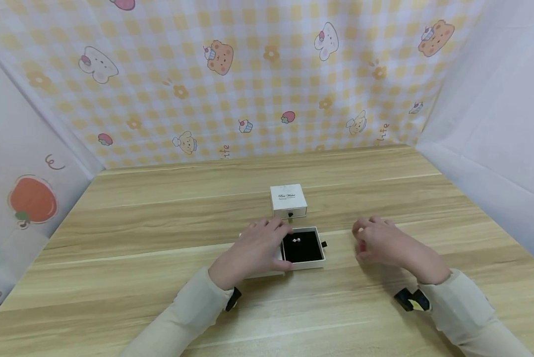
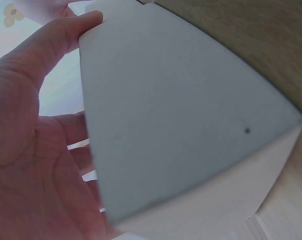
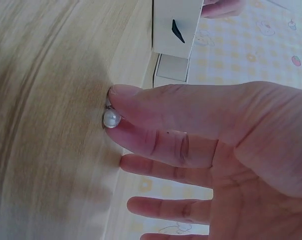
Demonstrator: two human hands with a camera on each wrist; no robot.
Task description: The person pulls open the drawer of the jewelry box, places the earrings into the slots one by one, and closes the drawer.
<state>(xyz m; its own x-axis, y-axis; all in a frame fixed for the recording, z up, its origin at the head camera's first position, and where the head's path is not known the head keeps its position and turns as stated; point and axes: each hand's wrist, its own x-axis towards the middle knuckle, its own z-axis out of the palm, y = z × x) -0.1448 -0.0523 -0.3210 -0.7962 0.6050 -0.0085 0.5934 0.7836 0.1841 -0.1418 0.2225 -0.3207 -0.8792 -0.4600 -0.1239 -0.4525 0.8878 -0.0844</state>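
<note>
My left hand (image 1: 254, 250) grips a white jewelry box (image 2: 186, 110), thumb on one side and fingers on the other. From its right side a drawer (image 1: 307, 265) with black padding is pulled out, and a black tab sticks out at its end. On the padding lies a small earring (image 1: 296, 240) with a pearl. To the right of the box, my right hand (image 1: 381, 243) is at the tabletop. Its thumb and index finger pinch a pearl earring (image 3: 111, 119) against the wood, while the other fingers stay extended.
A second white box (image 1: 289, 198) with printed lettering and a black tab stands closed just behind the drawer. All of this sits on a wood-grain table (image 1: 159, 208). A yellow checked curtain (image 1: 258, 84) hangs along the back, with pale curtains at both sides.
</note>
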